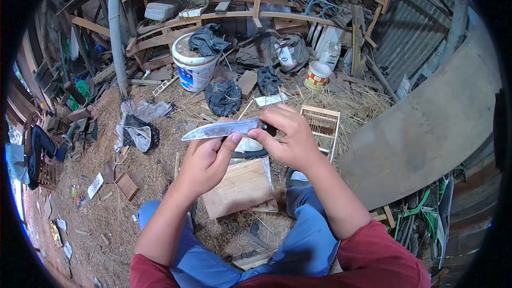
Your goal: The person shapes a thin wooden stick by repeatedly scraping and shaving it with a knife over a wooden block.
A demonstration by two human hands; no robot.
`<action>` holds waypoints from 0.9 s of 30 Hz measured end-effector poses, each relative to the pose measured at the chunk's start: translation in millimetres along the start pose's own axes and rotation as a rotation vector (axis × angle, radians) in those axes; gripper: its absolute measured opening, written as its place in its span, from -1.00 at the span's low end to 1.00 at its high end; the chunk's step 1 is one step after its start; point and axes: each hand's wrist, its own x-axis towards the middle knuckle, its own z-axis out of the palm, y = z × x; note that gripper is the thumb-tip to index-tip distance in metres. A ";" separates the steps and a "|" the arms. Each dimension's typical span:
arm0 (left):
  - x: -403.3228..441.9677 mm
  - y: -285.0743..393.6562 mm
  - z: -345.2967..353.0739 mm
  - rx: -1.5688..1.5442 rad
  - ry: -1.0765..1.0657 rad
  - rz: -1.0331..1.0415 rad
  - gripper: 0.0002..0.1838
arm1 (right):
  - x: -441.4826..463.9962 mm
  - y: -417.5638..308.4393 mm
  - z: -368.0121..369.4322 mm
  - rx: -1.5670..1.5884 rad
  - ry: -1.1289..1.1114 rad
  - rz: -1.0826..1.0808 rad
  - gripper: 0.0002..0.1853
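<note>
On the far left, see a small wooden tray (126,186) lying on the ground (160,173), with crumpled plastic and dark cloth (141,133) farther forward. Next, find the left grip (205,162) raised above the lap, closed lightly around the middle of the knife (218,129), thumb at the lower side and fingers behind. Note the knife held nearly level across the body, tip to the left, well above the ground. Judge the step in hand as steadying and looking over the blade, or feeling along it; from this angle, cannot tell for sure on which side to place the cutting edge. For any next move, keep the handle firm, ease the left grip before sliding along the metal, and hold both thumbs clear of the edge. Below the knife, between the knees, note a wooden board (240,186), not touched by either grip. Moving right, find the right grip (288,136) clenched on the dark handle (270,129), thumb resting near the base of the blade. Just beyond, see a slatted wooden frame (334,141), then, farther right, a large flat sheet (421,128).
</note>
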 end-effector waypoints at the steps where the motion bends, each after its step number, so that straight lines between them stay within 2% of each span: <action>1: 0.0 -1.7 1.4 -0.004 0.013 0.005 -0.69 | -0.4 -0.7 -0.6 -0.001 -0.002 -0.001 -0.63; 6: 2.2 -12.1 9.4 -0.023 0.062 0.046 -0.68 | -1.2 -0.2 -1.5 0.015 0.026 0.017 -0.65; 15: 11.0 -6.6 15.0 -0.007 0.019 -0.060 -0.71 | -3.7 6.3 -9.9 -0.042 0.058 0.021 -0.67; 16: 11.3 -10.4 22.1 -0.096 0.092 -0.043 -0.72 | -5.5 7.4 -9.1 -0.045 0.057 0.023 -0.67; 18: 11.1 -11.7 25.9 -0.177 0.172 -0.016 -0.73 | -6.0 10.8 -7.3 0.092 0.108 0.312 -0.65; 21: 7.3 -6.5 23.3 -0.439 0.102 -0.141 -0.75 | 3.6 26.9 -16.7 0.128 0.172 0.371 -0.66; 22: 5.8 -2.7 24.3 -0.438 0.090 -0.136 -0.75 | 2.6 27.9 -19.4 0.172 0.200 0.387 -0.65; 24: 4.5 2.8 24.3 -0.563 0.138 -0.216 -0.76 | 2.5 21.5 -14.9 0.182 0.177 0.381 -0.66; 26: 3.5 -0.8 27.8 -0.543 0.165 -0.194 -0.79 | 0.3 13.0 -6.9 0.103 0.082 0.124 -0.61; 27: 2.1 -2.6 26.7 -0.483 0.167 -0.201 -0.81 | 0.1 10.3 -4.4 0.082 0.020 0.124 -0.61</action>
